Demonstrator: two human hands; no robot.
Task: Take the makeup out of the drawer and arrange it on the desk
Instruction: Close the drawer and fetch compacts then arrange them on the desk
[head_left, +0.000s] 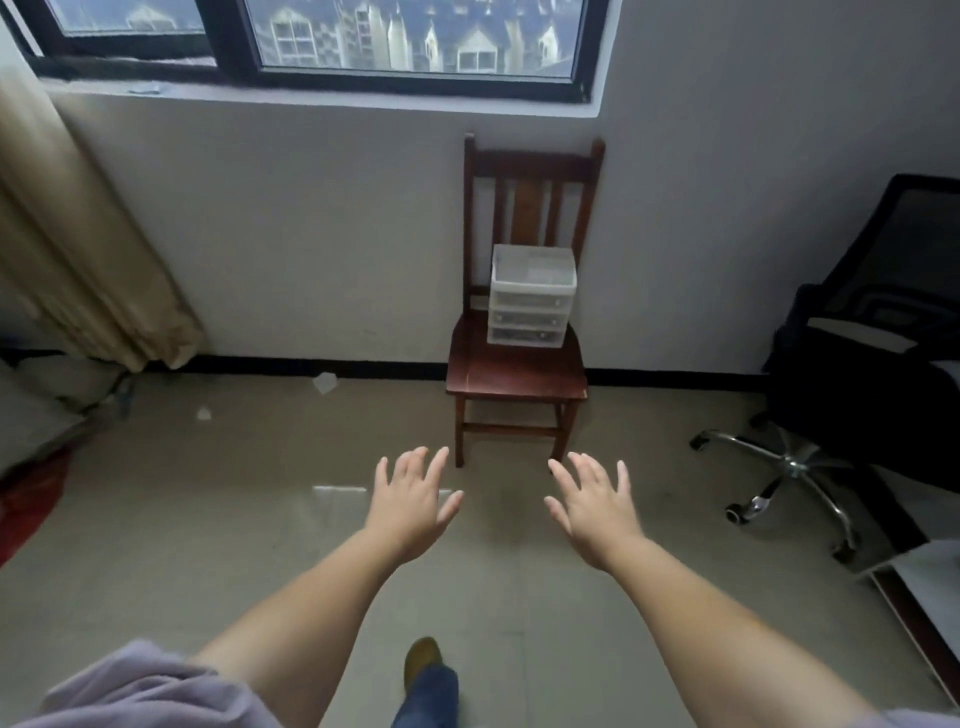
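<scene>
Left hand (413, 501) and right hand (592, 501) reach forward, fingers spread, holding nothing. A drawer box (531, 295) sits at the chair (514, 371) seat's back edge

Lighting: dim, flat daylight reaches you from the window (332, 47) at the top; the room reads grey and muted. Glare: a pale rectangular reflection of that window lies on the tiled floor (332, 499) ahead of you. Shadows: soft, under the wooden chair (517, 374) and a faint smudge between your hands. Distortion: wide-angle bending at the edges, the curtain (78, 249) and window frame curve. Sharpness: soft overall, your sleeve (145, 691) at the bottom edge blurred; the drawer unit (531, 295) shows little detail.
</scene>
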